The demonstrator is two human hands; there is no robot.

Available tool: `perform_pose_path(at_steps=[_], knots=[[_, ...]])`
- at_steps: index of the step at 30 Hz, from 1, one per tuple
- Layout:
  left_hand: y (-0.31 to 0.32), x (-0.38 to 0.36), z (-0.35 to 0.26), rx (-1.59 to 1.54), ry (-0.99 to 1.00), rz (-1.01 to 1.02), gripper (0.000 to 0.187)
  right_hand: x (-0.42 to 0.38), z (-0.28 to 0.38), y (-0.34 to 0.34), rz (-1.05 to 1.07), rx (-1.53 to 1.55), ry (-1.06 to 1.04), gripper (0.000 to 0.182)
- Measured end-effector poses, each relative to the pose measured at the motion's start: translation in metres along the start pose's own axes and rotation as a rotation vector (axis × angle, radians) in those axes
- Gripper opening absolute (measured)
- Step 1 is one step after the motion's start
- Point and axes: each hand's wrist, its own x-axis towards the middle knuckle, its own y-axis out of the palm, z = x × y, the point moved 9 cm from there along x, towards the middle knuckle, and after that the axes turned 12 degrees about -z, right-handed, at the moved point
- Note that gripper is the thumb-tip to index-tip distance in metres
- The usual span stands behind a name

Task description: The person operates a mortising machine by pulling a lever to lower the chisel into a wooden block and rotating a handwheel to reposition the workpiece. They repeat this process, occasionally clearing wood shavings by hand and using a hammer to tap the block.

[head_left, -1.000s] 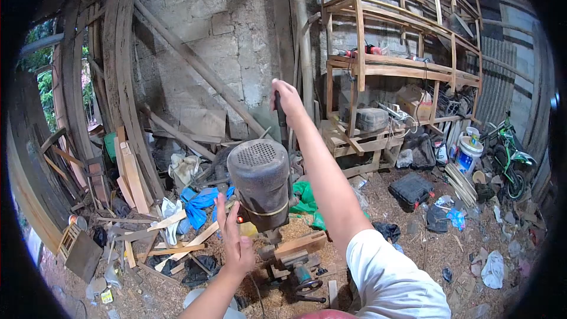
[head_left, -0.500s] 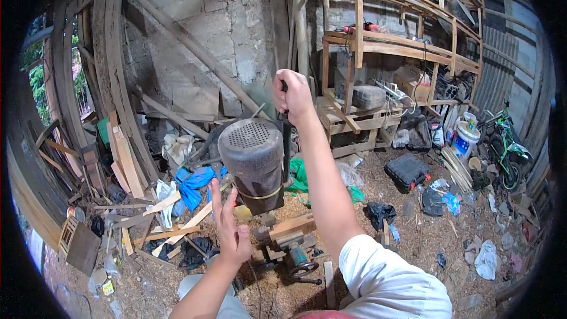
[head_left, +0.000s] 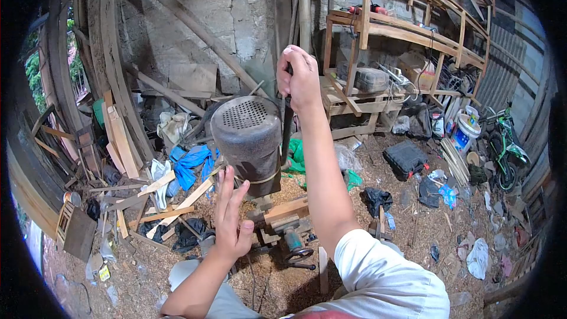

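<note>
My right hand (head_left: 301,80) is wrapped around the top of a dark upright lever (head_left: 286,133) on the far side of a standing machine. The machine's dark grey motor housing (head_left: 245,142) has a round vented top and a thin band round its lower part. My left hand (head_left: 233,218) is raised with its fingers spread, fingertips close to the foot of the housing, holding nothing. Below the housing, a wooden block (head_left: 287,208) lies on the machine's bed, partly hidden by the housing and my right arm. A handwheel (head_left: 298,254) juts out toward me under the block.
Wood offcuts (head_left: 156,215) and a blue plastic bag (head_left: 192,165) lie on the shavings-covered floor at left. A wooden rack (head_left: 413,35) stands against the back wall. At right are a black case (head_left: 406,159), a white bucket (head_left: 466,130) and a green bicycle (head_left: 505,147).
My right hand, still on the lever, appears slightly higher in view. The motor housing also shows higher and a little left, as the whole view has shifted. My left hand stays spread near the housing.
</note>
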Motion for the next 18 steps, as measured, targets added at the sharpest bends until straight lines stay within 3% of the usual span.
perform_pose_path(at_steps=[18], knots=[[0.004, -0.002, -0.014, -0.115, -0.041, 0.125, 0.080, -0.019, 0.009, -0.006, 0.015, 0.104, -0.069, 0.029]])
